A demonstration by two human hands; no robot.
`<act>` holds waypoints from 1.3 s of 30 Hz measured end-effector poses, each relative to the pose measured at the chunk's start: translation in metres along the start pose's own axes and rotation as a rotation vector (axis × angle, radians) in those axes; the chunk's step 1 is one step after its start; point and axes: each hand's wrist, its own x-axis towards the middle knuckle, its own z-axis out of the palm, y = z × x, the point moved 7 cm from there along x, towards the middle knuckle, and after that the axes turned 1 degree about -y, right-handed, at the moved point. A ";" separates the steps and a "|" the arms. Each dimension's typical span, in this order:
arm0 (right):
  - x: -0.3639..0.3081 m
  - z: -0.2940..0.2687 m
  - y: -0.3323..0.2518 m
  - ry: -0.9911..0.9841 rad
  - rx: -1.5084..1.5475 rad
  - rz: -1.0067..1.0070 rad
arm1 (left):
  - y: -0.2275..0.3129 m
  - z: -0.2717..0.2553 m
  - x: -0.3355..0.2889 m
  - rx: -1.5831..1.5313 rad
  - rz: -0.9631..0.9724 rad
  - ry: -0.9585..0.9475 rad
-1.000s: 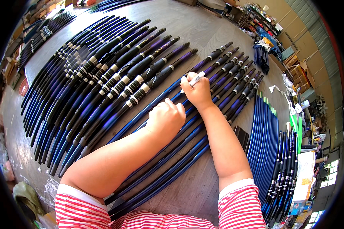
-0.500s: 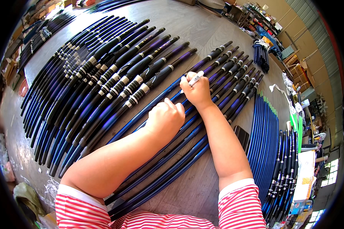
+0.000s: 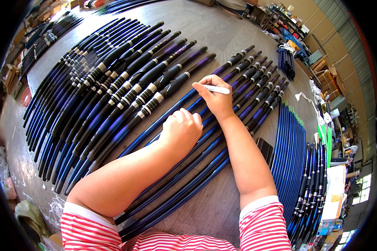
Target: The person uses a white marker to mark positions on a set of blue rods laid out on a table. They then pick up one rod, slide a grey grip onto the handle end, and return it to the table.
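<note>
My right hand (image 3: 218, 100) is closed around a white marker pen (image 3: 216, 89), whose tip end points left over a dark blue fishing rod (image 3: 153, 127). Just below and to the left, my left hand (image 3: 182, 130) is curled in a fist over the rods, its fingers wrapped round one; its palm side is hidden. Beneath both hands, several blue and black fishing rods (image 3: 201, 154) lie side by side on a slant, with dark grips (image 3: 262, 94) at their upper right ends. My forearms cover parts of them.
A large group of thick black rods with silver rings (image 3: 125, 94) lies at the left. Thin blue rods with green tips (image 3: 287, 146) lie at the right, beside more ringed rods (image 3: 308, 188) and a dark flat object (image 3: 264, 148). Shelves (image 3: 285, 21) with clutter stand at the far right.
The marker pen has tipped from a steep slant to lying nearly level in my right hand, and that hand has turned slightly. My left hand stays almost in place.
</note>
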 end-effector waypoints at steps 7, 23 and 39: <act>-0.002 0.004 0.014 -0.059 0.064 0.147 | -0.003 -0.004 0.002 -0.002 0.027 0.089; -0.002 0.006 0.015 -0.072 -0.029 0.170 | -0.004 -0.002 0.002 -0.066 0.009 0.040; -0.002 0.006 0.011 -0.051 -0.024 0.154 | -0.003 0.001 0.004 -0.044 0.017 0.030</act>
